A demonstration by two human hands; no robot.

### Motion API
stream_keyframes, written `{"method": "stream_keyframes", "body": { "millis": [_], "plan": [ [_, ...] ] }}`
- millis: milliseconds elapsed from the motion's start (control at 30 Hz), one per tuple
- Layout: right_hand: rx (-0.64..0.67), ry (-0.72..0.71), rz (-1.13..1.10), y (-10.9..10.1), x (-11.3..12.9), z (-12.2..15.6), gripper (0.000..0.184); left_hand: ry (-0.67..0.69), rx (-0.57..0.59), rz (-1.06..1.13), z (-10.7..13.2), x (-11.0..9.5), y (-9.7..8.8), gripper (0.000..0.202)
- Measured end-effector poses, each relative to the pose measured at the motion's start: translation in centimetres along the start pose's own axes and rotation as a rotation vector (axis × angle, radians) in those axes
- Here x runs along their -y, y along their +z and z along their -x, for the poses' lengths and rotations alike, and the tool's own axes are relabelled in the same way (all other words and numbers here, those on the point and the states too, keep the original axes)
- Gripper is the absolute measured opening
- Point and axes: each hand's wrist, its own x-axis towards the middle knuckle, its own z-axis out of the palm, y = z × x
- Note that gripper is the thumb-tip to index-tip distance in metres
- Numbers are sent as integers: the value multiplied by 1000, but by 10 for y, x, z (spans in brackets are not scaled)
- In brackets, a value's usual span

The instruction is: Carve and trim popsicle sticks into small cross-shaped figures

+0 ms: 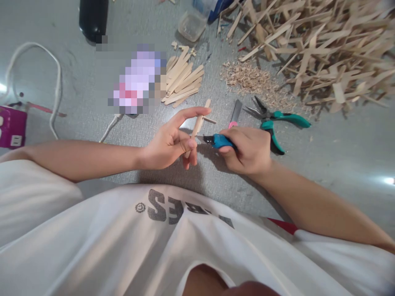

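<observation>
Wooden stick (pixel 198 125) in left hand (pixel 169 143), utility knife (pixel 222 141) in right hand (pixel 250 148)

Head view; landmark: pliers (pixel 269 116). Stick is left of the pliers, pinched between left thumb and fingers; right fingers wrapped round the knife's blue handle, just left of the pliers. Judged: stick light, stiff, apt to split along the grain; best held by its flat faces, clear of the blade (pixel 202 140). Container: plastic tub (pixel 190 38), beyond and left of pliers; contents indistinct.

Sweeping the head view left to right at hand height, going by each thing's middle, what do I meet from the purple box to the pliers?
Purple box → left hand → held stick → knife → right hand → pliers.
</observation>
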Motion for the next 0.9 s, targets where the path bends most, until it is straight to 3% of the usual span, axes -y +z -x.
{"method": "stream_keyframes", "body": {
  "millis": [200,400,900],
  "plan": [
    [12,18,4,0,-1,1,64,30,35,-4,1,3,-1,67],
    [-13,7,-48,3,-3,3,58,47,48,-66,1,3,-1,65],
    [191,71,-90,-12,1,0,70,-18,57,-194,5,-6,1,69]
  ]
}}
